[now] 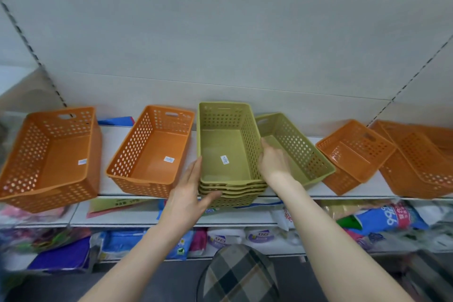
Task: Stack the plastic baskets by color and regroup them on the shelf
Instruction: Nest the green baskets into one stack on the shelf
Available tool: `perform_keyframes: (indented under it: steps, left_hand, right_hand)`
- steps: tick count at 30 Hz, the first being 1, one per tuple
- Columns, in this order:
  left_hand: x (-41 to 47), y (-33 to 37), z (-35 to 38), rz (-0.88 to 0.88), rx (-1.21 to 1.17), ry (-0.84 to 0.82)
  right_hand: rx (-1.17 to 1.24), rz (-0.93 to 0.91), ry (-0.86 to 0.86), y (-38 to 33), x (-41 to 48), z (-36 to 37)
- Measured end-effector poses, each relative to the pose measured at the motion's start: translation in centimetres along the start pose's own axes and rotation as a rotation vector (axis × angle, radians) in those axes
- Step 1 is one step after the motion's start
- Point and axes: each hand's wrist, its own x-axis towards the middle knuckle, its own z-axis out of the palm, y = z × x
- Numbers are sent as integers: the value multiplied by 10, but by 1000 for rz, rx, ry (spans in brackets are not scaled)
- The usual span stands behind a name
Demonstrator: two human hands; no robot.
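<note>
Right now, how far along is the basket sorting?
Done: several green baskets are nested into one green stack. In hand: left hand and right hand grip that stack's sides. Left: one loose green basket beside it, and orange baskets spread along the shelf, only some nested.

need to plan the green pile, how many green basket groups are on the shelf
2. A nested green stack sits mid-shelf between both hands; a single green basket lies tilted just right of it. About four rims show in the stack; more may be hidden.

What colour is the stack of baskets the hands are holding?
Green. The stack of baskets sits between the left hand and right hand, clearest in the head view.
</note>
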Motion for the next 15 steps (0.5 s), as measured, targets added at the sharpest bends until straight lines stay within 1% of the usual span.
perform_keyframes:
  steps: [3, 5, 7, 8, 12, 15]
  left_hand:
    - [-1, 6, 3, -30, 25, 19]
    - [1, 10, 7, -56, 66, 45]
    - [2, 14, 13, -86, 152, 80]
    - [2, 17, 17, -95, 200, 108]
    - [-3, 33, 31, -70, 364, 264]
    - [-7, 42, 44, -102, 396, 301]
  right_hand:
    - [151, -65, -44, 12, 7, -11]
    - [200, -44, -2, 35, 17, -20]
    - [101, 7, 71, 71, 30, -30]
    - [27, 27, 79, 90, 37, -35]
    - [-196, 86, 0, 148, 65, -43]
    - [-304, 69, -45, 161, 80, -40]
